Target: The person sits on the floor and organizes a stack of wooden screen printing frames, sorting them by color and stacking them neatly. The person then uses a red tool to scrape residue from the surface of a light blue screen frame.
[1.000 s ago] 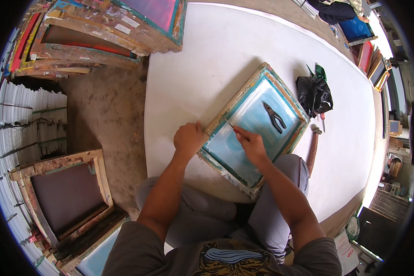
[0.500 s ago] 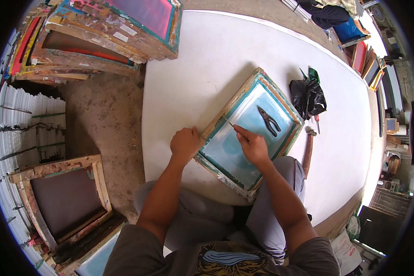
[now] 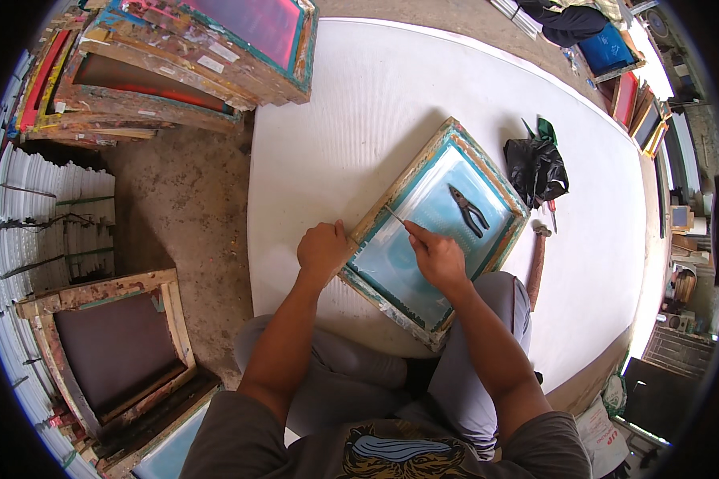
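Observation:
A screen-printing frame point(image 3: 391, 313) with a pale blue mesh lies tilted on the white board, its near corner by my crossed legs. My left hand point(image 3: 323, 249) is closed over the left side of its wooden rim. In my right hand point(image 3: 438, 257), above the mesh, is a thin pointed metal tool point(image 3: 395, 215); its tip meets the inner left edge of the frame, and my fingers hide its handle. Pliers point(image 3: 469, 211) with dark handles rest on the mesh, beyond my right hand.
Right of the frame are a black plastic bag point(image 3: 535, 172), a red-handled tool point(image 3: 552, 214) and a wooden-handled hammer point(image 3: 538, 263). Stacked printing frames point(image 3: 216, 68) stand at the far left; another frame point(image 3: 116, 359) leans nearer, beside bundled white sheets point(image 3: 52, 215). Another person point(image 3: 571, 24) sits at the far right.
The tool's tip has shifted slightly left and up along the inner edge, with my right hand barely moving. My left hand keeps its place on the rim.

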